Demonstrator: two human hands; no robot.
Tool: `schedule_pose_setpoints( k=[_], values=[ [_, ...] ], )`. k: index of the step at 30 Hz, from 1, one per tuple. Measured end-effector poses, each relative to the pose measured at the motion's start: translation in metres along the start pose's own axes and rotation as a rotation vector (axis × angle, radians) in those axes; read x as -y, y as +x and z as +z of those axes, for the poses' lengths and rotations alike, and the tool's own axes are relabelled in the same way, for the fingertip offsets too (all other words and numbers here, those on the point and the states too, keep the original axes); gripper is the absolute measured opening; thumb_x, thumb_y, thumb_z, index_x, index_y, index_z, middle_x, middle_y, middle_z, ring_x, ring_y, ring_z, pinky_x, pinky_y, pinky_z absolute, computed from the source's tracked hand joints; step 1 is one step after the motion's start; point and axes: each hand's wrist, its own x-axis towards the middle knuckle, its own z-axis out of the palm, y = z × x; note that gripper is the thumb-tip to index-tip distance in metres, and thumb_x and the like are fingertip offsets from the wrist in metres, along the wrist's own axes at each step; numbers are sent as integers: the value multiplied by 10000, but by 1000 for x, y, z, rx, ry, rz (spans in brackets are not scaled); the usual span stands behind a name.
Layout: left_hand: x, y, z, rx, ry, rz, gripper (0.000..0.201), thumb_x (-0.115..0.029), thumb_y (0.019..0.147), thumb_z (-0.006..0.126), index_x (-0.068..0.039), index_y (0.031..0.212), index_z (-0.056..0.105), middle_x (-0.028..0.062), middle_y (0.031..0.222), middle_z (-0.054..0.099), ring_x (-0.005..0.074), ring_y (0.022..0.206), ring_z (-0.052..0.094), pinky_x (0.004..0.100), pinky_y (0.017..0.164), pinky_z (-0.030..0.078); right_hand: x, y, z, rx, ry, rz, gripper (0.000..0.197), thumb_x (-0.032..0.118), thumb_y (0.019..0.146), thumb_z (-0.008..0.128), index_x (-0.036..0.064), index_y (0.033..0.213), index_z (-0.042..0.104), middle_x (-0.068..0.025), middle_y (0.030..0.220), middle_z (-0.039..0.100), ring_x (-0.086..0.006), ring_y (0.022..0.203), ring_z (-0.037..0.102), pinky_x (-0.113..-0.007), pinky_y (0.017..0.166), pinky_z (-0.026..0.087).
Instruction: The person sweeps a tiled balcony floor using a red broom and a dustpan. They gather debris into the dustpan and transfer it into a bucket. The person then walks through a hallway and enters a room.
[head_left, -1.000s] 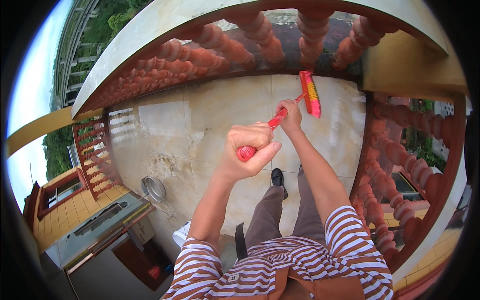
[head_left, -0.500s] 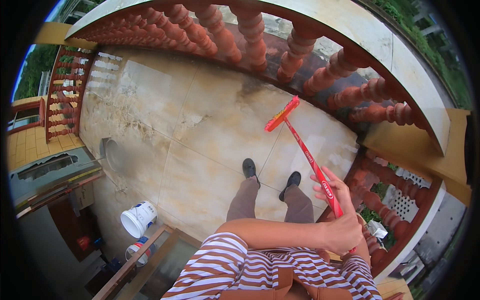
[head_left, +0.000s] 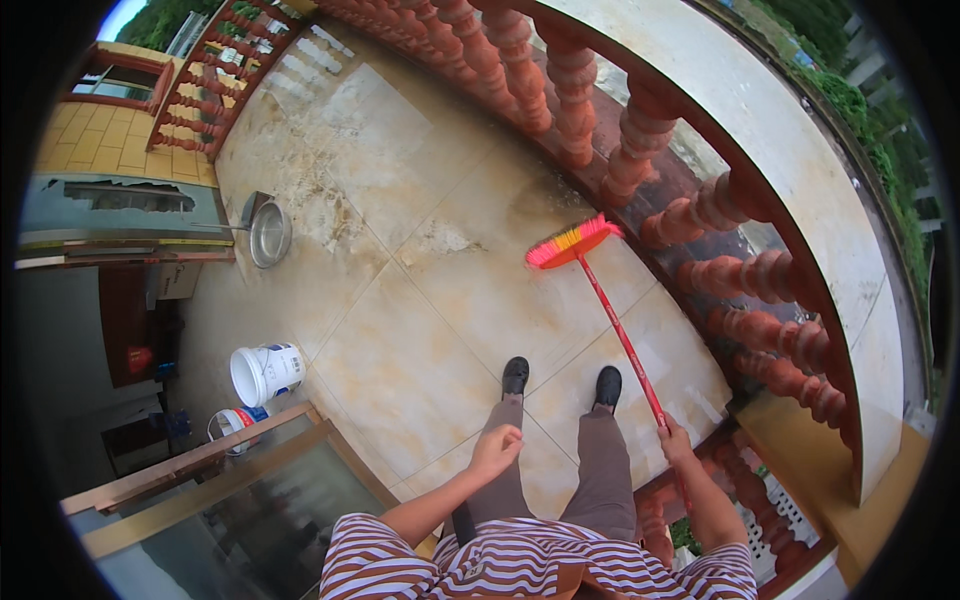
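A push broom with a red handle [head_left: 626, 340] slants up and away from my right hand [head_left: 675, 441], which is wrapped round the handle's lower part. At the far end, its red head with pink and yellow bristles [head_left: 570, 240] is over the stained tile floor, near the balusters. I cannot tell whether the bristles touch the tiles. My left hand [head_left: 497, 452] is apart from the broom, in front of my left leg. Its fingers are curled in, and nothing shows in them.
Red balusters [head_left: 575, 105] under a pale rail run along the far and right sides. At left are a round metal basin [head_left: 270, 235], a white bucket [head_left: 267, 372] and a second bucket [head_left: 236, 428]. A framed glass panel [head_left: 240, 495] stands at lower left.
My left hand has let go of the handle and moved left. The broom has turned so that its bristles show more, and my right hand is lower. The view has shifted.
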Motion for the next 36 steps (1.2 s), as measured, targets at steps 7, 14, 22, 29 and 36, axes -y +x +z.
schedule_pose_setpoints(
  k=[7, 14, 22, 29, 36],
  values=[
    [86, -63, -26, -435, -200, -336, 109, -122, 791, 632, -30, 847, 653, 64, 729, 675, 134, 673, 644, 275, 649, 508, 304, 205, -31, 327, 343, -203, 407, 164, 897, 399, 119, 1300, 438, -57, 613, 471, -164, 438, 475, -322, 372, 420],
    [129, -150, 36, -495, -353, -568, 177, -206, 779, 609, -36, 786, 659, 73, 664, 671, 159, 639, 645, 293, 653, 510, 181, 9, -64, 422, 268, -1, 526, 218, 963, 432, 312, 1460, 290, 1, 583, 443, -95, 415, 410, -252, 385, 401],
    [178, -140, 61, -308, -310, -700, 267, -293, 739, 537, -80, 686, 690, 106, 658, 675, 246, 651, 658, 364, 668, 510, 152, -60, -44, 416, 54, 262, 499, 143, 966, 454, 336, 1419, 379, 14, 597, 433, -79, 443, 393, -245, 389, 359],
    [199, -112, -50, -419, -424, -615, 254, -268, 805, 597, -23, 763, 654, 106, 667, 670, 186, 625, 647, 312, 629, 498, 415, 137, 156, 338, 163, 1, 480, 201, 960, 429, 308, 1424, 370, -17, 589, 443, -120, 390, 399, -297, 324, 363],
    [218, -91, -173, -518, -776, -771, 123, -186, 852, 624, -64, 840, 621, 51, 704, 655, 123, 616, 615, 239, 573, 447, 502, 175, 144, 240, 230, 36, 457, 300, 972, 414, 358, 1422, 356, -37, 662, 483, -112, 435, 459, -251, 376, 390]
  ],
)
